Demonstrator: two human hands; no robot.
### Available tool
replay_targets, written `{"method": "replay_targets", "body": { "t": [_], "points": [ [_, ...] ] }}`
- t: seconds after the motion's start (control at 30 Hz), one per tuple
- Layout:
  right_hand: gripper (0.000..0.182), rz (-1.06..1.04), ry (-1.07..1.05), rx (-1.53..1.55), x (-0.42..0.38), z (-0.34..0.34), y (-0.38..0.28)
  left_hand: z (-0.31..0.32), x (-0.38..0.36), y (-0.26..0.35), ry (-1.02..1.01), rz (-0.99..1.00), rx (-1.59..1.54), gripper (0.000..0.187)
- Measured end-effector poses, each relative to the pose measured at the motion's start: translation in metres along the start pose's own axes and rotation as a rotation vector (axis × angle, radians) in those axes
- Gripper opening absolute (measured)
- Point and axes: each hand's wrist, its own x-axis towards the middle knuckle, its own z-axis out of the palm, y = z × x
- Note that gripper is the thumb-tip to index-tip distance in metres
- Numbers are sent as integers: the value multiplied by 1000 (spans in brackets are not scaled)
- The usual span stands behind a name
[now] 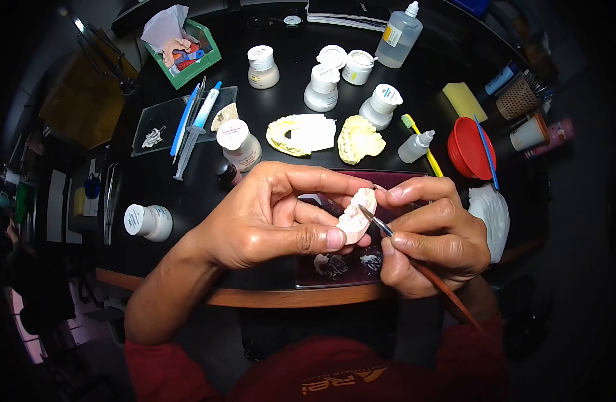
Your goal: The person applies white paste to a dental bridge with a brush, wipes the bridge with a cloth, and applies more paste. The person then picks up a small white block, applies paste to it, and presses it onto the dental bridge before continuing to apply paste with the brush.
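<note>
Brush [435, 281] at cast [355, 228], powder jar [263, 75], bottle [396, 48] of liquid

The left forearm [172, 285] and the right forearm [481, 303] are crossing over the near edge of the tabletop [254, 297]. The left hand [264, 214] is gripping between thumb and curved fingers [325, 179]. The right hand [438, 238], just beside it, is pinching with bent fingers.
</note>
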Motion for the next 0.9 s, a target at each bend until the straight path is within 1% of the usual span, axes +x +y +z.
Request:
{"method": "replay_targets", "body": {
  "t": [0.03,0.13,0.23,0.43,0.53,0.9],
  "points": [
    [24,12,13,2,0,0,0,0,0,0,1,10,3,56],
    [31,-23,-28,-5,1,-2,1,0,0,0,6,4,-4,57],
    [30,-25,-20,-7,1,-1,2,-1,-1,0,10,-15,5,58],
    [30,-31,-7,-8,0,-1,2,0,-1,-1,7,9,10,59],
    [29,-32,-10,-7,1,0,2,-1,-1,0,10,-12,0,62],
    [28,-31,-1,-10,1,-1,1,2,-1,0,17,-2,12,63]
  ]
}}
